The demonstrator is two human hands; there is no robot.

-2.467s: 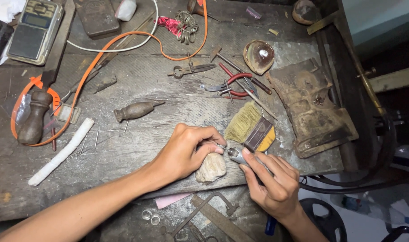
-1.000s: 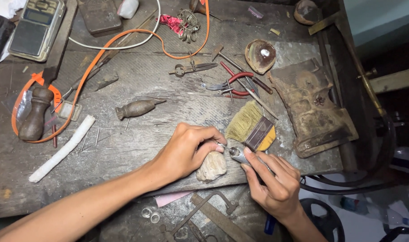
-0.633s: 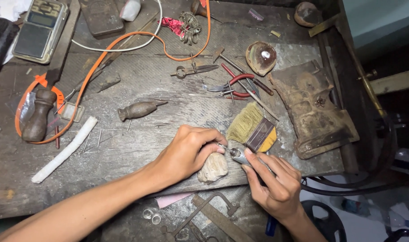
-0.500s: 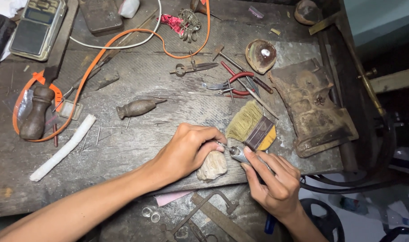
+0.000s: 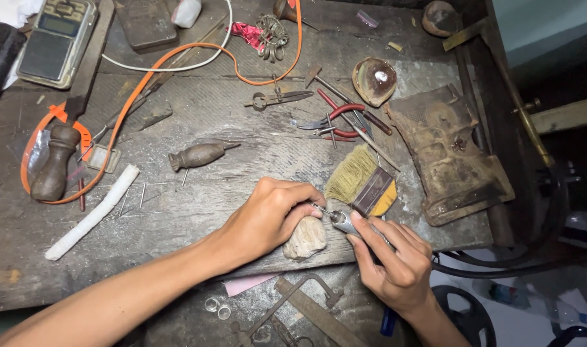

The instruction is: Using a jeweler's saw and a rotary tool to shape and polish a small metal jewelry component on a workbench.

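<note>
My left hand (image 5: 271, 215) rests on the worn wooden bench (image 5: 197, 193) with its fingers pinched on a small piece, too small to make out, held over a pale lumpy block (image 5: 306, 238). My right hand (image 5: 390, 260) grips a slim metal rotary handpiece (image 5: 341, 220) like a pen. Its thin tip touches the small piece at my left fingertips. A wide flat brush (image 5: 361, 183) with tan bristles lies just behind both hands.
Red-handled pliers (image 5: 338, 119), scissors (image 5: 277, 98), a wooden-handled graver (image 5: 197, 155), a white rod (image 5: 91, 212), an orange cable (image 5: 133, 103), a pocket scale (image 5: 52, 40), a small dish (image 5: 373, 80) and a rusty worn block (image 5: 447, 151) crowd the bench. A frame saw (image 5: 293, 308) and two small rings (image 5: 217, 307) lie below.
Both hands stay in place at the pale block; only slight shifts of the view and fingers show.
</note>
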